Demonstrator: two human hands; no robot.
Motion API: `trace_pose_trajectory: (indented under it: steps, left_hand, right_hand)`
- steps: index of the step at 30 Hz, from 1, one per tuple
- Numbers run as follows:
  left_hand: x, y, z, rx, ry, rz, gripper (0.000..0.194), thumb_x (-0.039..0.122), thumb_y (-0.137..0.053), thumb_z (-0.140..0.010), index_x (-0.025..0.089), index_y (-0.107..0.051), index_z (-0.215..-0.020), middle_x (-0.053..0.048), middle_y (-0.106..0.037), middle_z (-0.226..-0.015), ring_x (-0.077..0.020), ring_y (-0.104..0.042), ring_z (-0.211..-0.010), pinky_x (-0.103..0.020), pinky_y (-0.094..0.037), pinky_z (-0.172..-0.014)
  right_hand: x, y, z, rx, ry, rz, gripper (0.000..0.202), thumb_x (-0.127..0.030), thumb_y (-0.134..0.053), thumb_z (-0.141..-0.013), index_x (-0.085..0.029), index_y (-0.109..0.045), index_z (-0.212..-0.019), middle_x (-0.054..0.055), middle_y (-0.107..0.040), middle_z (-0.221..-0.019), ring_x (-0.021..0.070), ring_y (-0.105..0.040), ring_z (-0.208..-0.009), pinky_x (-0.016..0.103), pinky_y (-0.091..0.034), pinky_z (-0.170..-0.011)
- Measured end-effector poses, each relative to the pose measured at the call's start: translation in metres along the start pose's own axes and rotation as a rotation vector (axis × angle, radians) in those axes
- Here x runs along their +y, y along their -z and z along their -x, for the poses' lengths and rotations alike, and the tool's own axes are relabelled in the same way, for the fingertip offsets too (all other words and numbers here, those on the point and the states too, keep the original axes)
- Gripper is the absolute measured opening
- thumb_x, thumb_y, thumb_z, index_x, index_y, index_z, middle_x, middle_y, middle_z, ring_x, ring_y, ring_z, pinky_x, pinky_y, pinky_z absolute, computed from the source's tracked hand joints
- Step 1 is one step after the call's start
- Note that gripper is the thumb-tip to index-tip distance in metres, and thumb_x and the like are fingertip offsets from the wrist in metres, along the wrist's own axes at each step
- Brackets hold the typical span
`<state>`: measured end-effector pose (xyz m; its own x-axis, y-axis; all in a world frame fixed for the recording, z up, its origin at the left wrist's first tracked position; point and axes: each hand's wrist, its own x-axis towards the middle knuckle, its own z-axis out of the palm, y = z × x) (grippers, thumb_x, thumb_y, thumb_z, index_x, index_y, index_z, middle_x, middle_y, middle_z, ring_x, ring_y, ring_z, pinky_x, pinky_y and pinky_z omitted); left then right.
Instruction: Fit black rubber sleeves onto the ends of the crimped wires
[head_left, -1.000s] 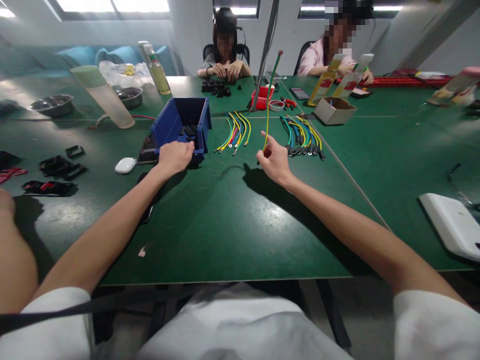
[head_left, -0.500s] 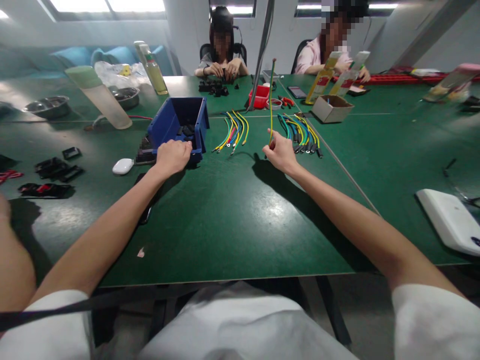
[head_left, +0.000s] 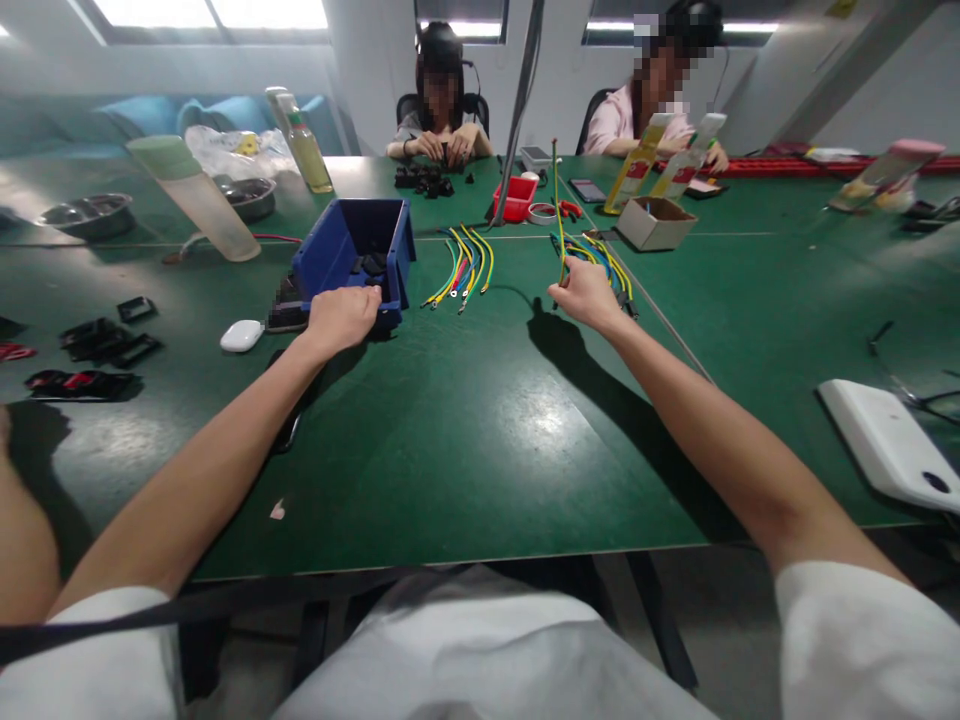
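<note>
My left hand (head_left: pixel 341 318) is closed at the front rim of a blue bin (head_left: pixel 322 245) that holds small black parts (head_left: pixel 371 264). What its fingers grip, if anything, is hidden. My right hand (head_left: pixel 589 290) pinches a yellow-green wire (head_left: pixel 558 205), which stands nearly upright above the fingers. Behind and beside that hand lies a bundle of coloured wires (head_left: pixel 619 268), partly covered by it. Between the two hands, a second group of wires (head_left: pixel 466 262) with metal end lugs is spread on the green table (head_left: pixel 450 430).
A red tray (head_left: pixel 515 200), an open cardboard box (head_left: pixel 654 224) and bottles (head_left: pixel 634 170) stand farther back. A frosted bottle (head_left: pixel 199 200), a white case (head_left: pixel 242 336) and black parts (head_left: pixel 109 340) are at the left. A white device (head_left: pixel 892 440) lies right. Two people sit opposite.
My right hand has moved to the right with the wire, over the right-hand wire bundle. My left hand stays at the bin's front rim. The view has shifted slightly.
</note>
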<state>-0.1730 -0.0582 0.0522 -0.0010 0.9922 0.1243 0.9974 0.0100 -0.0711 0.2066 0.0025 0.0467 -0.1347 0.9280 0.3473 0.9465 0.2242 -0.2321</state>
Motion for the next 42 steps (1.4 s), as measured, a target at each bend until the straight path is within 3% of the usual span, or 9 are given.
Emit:
trace_pose_trajectory:
  steps: [12,30,42]
  left_hand:
    - [0.001,0.003,0.002,-0.017,0.006,-0.004,0.066,0.047,-0.014,-0.098,0.016,-0.069,-0.113,-0.02,-0.07,-0.114,-0.0381,-0.066,-0.106,-0.046,-0.049,-0.085]
    - [0.0,0.001,0.001,0.003,-0.006,0.015,0.067,0.047,-0.014,-0.097,0.013,-0.07,-0.11,-0.021,-0.07,-0.113,-0.0393,-0.065,-0.105,-0.048,-0.049,-0.084]
    - [0.002,0.002,0.0,-0.01,0.031,0.002,0.068,0.048,-0.014,-0.097,0.012,-0.07,-0.11,-0.023,-0.07,-0.111,-0.0393,-0.066,-0.105,-0.046,-0.049,-0.084]
  right_hand:
    - [0.026,-0.001,-0.007,-0.132,-0.071,0.209,0.031,-0.027,-0.055,-0.083,-0.01,-0.068,-0.104,0.022,-0.07,-0.102,0.034,-0.064,-0.099,0.038,-0.047,-0.084]
    - [0.039,-0.009,-0.008,-0.079,-0.159,0.214,0.034,-0.02,-0.05,-0.085,-0.004,-0.066,-0.11,0.027,-0.068,-0.108,0.0386,-0.063,-0.103,0.042,-0.047,-0.085]
    - [0.046,-0.016,-0.009,-0.144,-0.155,0.292,0.035,-0.024,-0.049,-0.085,-0.004,-0.067,-0.107,0.026,-0.068,-0.104,0.0378,-0.063,-0.102,0.04,-0.046,-0.083]
